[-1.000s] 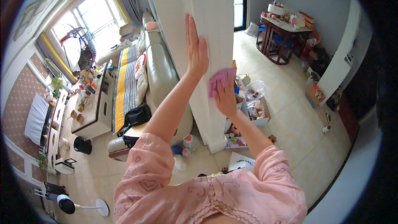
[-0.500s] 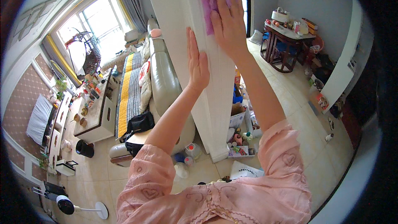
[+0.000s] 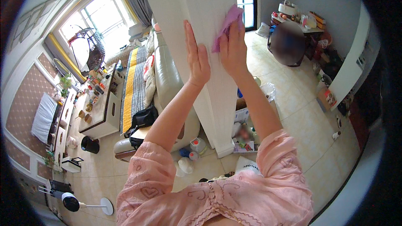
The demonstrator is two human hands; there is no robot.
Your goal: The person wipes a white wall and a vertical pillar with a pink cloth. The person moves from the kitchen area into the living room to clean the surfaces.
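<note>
A white square pillar (image 3: 190,0) rises in front of me. My left hand (image 3: 197,60) rests against its left part with fingers straight and nothing held. Higher up on the right, my right hand (image 3: 233,54) presses a purple cloth (image 3: 230,21) to the pillar along its right-hand edge. The cloth is bunched under the fingers, and part of it sticks out above them. Fingertips of the right hand overlap the cloth, so its lower portion is partly hidden.
Left of the pillar stand a leather sofa (image 3: 166,62) and a long coffee table (image 3: 98,119) crowded with items. Boxes of bottles (image 3: 245,146) and a white bag (image 3: 247,165) sit by the pillar's foot. A loaded dark-legged table (image 3: 312,28) stands far right.
My right hand and the purple cloth have moved down the pillar, and the cloth now lies nearer its right edge. The left hand stays flat on the pillar, almost unmoved.
</note>
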